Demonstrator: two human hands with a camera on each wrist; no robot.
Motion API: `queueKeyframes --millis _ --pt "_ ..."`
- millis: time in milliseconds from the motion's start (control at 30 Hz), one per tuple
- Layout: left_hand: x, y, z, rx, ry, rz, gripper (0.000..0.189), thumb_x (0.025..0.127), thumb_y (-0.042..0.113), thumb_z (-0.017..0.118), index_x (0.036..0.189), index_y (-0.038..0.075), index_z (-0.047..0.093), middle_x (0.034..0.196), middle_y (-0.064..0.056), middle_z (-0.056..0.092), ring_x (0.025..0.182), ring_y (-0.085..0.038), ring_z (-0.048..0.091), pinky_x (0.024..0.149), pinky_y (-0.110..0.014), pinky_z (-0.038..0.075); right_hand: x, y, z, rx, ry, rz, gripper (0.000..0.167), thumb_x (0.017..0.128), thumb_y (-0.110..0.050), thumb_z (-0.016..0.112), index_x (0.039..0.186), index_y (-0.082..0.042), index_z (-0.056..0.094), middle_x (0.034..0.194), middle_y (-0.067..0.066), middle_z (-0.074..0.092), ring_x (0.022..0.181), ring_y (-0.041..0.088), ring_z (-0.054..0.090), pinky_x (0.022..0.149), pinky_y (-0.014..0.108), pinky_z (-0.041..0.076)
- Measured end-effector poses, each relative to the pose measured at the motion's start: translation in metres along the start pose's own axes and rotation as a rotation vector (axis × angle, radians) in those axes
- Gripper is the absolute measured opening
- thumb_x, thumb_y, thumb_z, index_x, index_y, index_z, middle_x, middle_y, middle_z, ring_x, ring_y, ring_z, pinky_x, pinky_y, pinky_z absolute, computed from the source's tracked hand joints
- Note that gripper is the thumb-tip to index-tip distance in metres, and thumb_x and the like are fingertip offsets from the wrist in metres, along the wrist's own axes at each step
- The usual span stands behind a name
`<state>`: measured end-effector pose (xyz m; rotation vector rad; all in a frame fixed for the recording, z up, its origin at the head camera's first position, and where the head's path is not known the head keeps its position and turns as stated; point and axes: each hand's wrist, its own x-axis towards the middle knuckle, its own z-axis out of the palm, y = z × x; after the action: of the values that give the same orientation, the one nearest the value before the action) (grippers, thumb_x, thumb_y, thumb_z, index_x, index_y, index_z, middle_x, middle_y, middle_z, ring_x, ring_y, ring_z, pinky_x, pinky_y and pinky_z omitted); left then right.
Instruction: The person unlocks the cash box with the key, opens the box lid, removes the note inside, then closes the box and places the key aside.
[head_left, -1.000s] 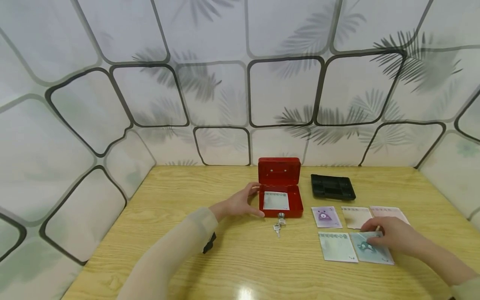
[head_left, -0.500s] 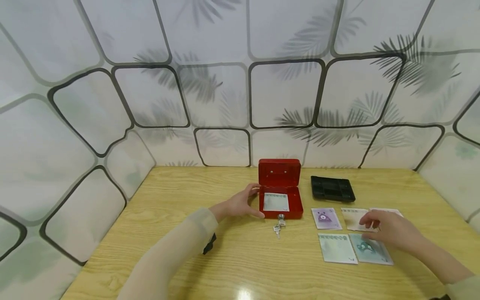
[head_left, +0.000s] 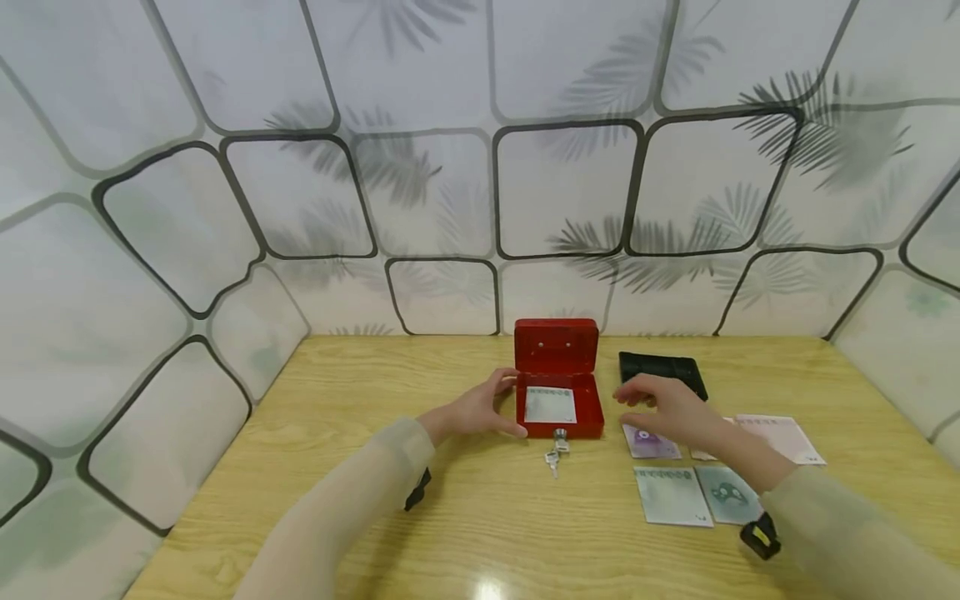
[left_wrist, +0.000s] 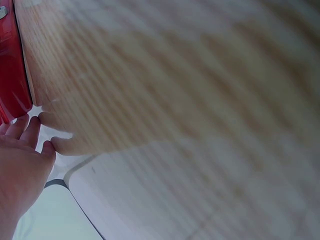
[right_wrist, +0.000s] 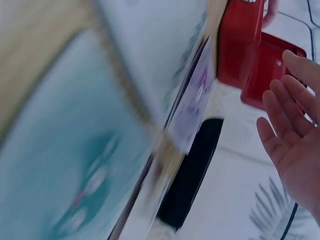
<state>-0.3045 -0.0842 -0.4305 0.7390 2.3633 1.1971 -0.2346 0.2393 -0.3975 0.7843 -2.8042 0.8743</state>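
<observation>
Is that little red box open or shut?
Open: the lid of the box stands raised at the back, and a card shows inside.

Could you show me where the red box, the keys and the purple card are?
Red box (head_left: 557, 357): head view, on the inside of its raised lid.
Keys (head_left: 552, 457): head view, on the wide end of one.
Purple card (head_left: 654, 447): head view, on its uncovered lower part.
</observation>
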Motion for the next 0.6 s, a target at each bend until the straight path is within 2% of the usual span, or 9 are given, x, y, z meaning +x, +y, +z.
queueKeyframes --millis 100,267,500,600 --pt "0.001 -0.002 0.000 0.001 -0.002 0.014 0.091 0.078 0.022 0.084 0.146 0.016 0.024 0.155 -0.009 0.030 0.143 -0.022 0.025 0.116 -0.041 0.014 0.021 -0.008 0.011 0.020 -0.021 0.000 0.030 0.085 -0.017 0.076 0.110 -0.004 0.067 0.104 0.007 0.067 0.095 0.024 0.060 0.083 0.048 0.051" --pt "0.002 -0.002 0.001 0.006 -0.010 0.020 0.091 0.078 0.023 0.084 0.146 0.016 0.023 0.156 -0.010 0.030 0.143 -0.022 0.025 0.116 -0.041 0.014 0.045 -0.017 0.027 0.046 -0.081 -0.002 0.035 0.086 -0.019 0.076 0.113 -0.001 0.065 0.107 0.011 0.067 0.100 0.030 0.061 0.087 0.051 0.050" --pt "0.000 -0.001 0.000 -0.009 -0.011 0.014 0.089 0.080 0.020 0.082 0.146 0.017 0.023 0.155 -0.010 0.030 0.143 -0.024 0.026 0.116 -0.044 0.014 0.069 -0.019 0.043 0.094 -0.124 0.099 0.034 0.088 -0.021 0.074 0.115 -0.003 0.064 0.111 0.012 0.067 0.104 0.030 0.061 0.090 0.047 0.050" --pt "0.000 -0.001 -0.001 -0.006 -0.011 0.026 0.089 0.080 0.020 0.082 0.146 0.016 0.023 0.155 -0.011 0.031 0.143 -0.025 0.027 0.116 -0.044 0.013 0.076 -0.017 0.048 0.090 -0.132 0.105 0.033 0.088 -0.021 0.074 0.114 -0.003 0.064 0.110 0.012 0.067 0.104 0.030 0.061 0.090 0.047 0.050"
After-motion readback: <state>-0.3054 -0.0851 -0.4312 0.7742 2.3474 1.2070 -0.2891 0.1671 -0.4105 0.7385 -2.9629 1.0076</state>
